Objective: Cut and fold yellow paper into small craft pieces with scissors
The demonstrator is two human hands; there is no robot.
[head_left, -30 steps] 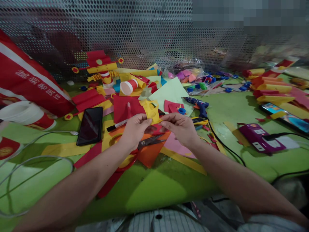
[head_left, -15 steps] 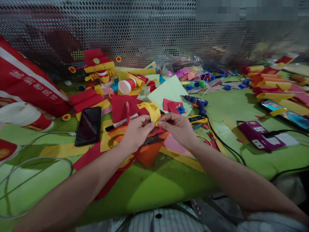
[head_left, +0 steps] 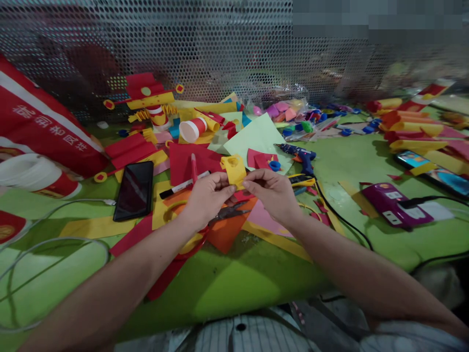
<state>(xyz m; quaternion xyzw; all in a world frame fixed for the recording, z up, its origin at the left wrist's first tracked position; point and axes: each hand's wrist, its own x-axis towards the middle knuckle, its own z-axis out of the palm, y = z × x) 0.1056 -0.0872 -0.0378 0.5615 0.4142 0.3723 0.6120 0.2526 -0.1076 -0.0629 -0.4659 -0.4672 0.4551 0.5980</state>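
A curled strip of yellow paper [head_left: 235, 168] is held between my two hands above the middle of the table. My left hand [head_left: 210, 195] pinches its lower left side with thumb and fingers. At its lower right edge, the thumb and forefinger of my right hand [head_left: 273, 193] are closed on it too. Under my hands lie scissors [head_left: 232, 211], partly covered, on orange paper [head_left: 223, 234]. Left of the strip are a black-and-white marker [head_left: 183, 186], a pink pen [head_left: 194, 168] and red paper [head_left: 181, 159].
A blue glue gun [head_left: 300, 155] lies right of a pale green sheet [head_left: 252, 139]. Its black cord runs across the green table [head_left: 256, 288]. A phone [head_left: 134, 190] and white cable lie left; a purple power socket [head_left: 397, 205] stands right. Paper-cup figures [head_left: 157, 115] stand behind.
The yellow strip has turned and shifted slightly right between my fingers, so its broad face shows more. Both hands keep their pinch and stay nearly in place.
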